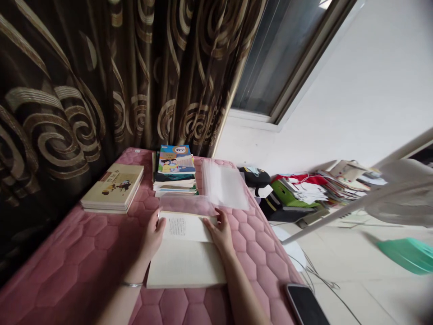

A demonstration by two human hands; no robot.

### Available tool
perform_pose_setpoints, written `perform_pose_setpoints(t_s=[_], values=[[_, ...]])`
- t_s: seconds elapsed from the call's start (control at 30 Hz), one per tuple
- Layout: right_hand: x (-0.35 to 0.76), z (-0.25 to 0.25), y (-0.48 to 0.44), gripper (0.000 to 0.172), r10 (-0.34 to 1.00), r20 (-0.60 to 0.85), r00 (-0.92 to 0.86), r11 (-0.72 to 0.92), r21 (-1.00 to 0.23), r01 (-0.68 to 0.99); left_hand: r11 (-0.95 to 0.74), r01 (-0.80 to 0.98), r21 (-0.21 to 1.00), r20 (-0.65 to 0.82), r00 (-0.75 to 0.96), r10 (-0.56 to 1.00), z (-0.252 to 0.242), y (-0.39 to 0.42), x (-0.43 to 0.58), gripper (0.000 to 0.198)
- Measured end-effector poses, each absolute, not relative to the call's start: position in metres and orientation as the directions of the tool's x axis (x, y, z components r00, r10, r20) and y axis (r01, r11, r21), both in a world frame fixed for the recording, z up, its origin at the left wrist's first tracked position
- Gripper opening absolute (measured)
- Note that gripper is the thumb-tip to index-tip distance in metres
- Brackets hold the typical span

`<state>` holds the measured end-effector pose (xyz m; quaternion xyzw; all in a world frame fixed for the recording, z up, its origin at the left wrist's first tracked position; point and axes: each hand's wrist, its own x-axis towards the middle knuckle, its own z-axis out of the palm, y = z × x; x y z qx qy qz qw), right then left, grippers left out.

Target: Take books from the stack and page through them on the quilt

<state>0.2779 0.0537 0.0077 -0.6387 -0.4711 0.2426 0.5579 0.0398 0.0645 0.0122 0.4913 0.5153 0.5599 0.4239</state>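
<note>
An open book (189,264) lies on the pink quilted mattress, one page showing a small block of print. My left hand (154,232) grips its left edge, thumb on top of the page. At the right edge my right hand (220,230) holds the book the same way, thumb pressed on the page and fingers bent around the side. A clear plastic book cover (184,204) sticks out past the book's far edge, between both hands. Beyond the right hand lies a stack of clear plastic covers (225,183). Fingers under the book are hidden.
Books with a cream cover (113,187) are stacked at the left; a pile topped by a blue textbook (176,159) stands farther back. A phone (306,304) rests by the mattress's right edge. A fan (399,198), cables and piled papers (301,189) stand beyond.
</note>
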Motion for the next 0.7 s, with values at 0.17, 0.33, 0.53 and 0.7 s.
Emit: perform_pose_setpoints(t_s=[0.17,0.33,0.53,0.7], values=[[0.2778,0.0073,0.0534,0.061,0.874,0.208,0.439,0.062,-0.944,0.325,-0.077,-0.012,0.997,0.075,-0.131,0.989,0.0126,0.0620,0.0413,0.063],[0.2807,0.0100,0.0551,0.063,0.898,0.126,0.422,0.042,-0.978,0.202,-0.103,-0.037,0.994,0.096,-0.151,0.984,0.0067,0.0627,0.0410,0.064],[0.2835,0.0116,0.0577,0.072,0.922,0.014,0.387,0.025,-0.999,-0.023,-0.099,-0.059,0.993,0.090,-0.134,0.987,0.0113,0.0610,0.0417,0.063],[0.2851,0.0095,0.0590,0.070,0.920,0.002,0.393,0.048,-0.993,-0.106,-0.083,-0.078,0.994,0.074,-0.106,0.992,0.0112,0.0592,0.0415,0.065]])
